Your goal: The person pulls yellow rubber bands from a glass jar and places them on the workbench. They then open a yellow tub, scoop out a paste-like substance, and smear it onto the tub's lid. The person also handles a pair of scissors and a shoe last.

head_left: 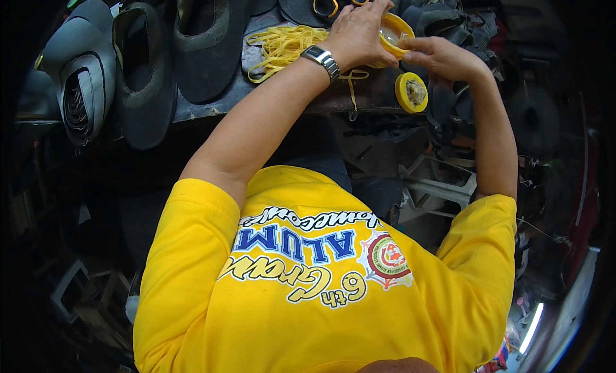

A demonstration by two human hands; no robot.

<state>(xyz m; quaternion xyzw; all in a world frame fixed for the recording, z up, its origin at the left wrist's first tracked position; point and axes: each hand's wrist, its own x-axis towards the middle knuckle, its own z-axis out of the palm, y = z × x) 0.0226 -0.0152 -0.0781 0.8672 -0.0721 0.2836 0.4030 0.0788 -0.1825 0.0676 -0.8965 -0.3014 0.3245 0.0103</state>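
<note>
My left hand [359, 34], with a metal watch on its wrist, grips a round yellow tub [387, 51] at the far side of the bench. The tub is tilted, and something pale and shiny shows inside it. My right hand [444, 57] is closed at the tub's right rim, its thumb and fingers bent together; what they pinch, if anything, is hidden. Just below my hands lies a round yellow lid [403, 94] with a brownish crust in its middle. Left of the left hand, a tangled bundle of yellow strips [285, 44] rests on the bench, with a loose strip [352, 91] hanging over the front edge.
Black slip-on shoes [144, 71] and a grey shoe part [90, 49] line the bench's left side. Orange-rimmed scissor-like handles [325, 3] lie at the back. More dark footwear [433, 17] is piled at the right. A pale plastic stool [443, 184] stands below the bench.
</note>
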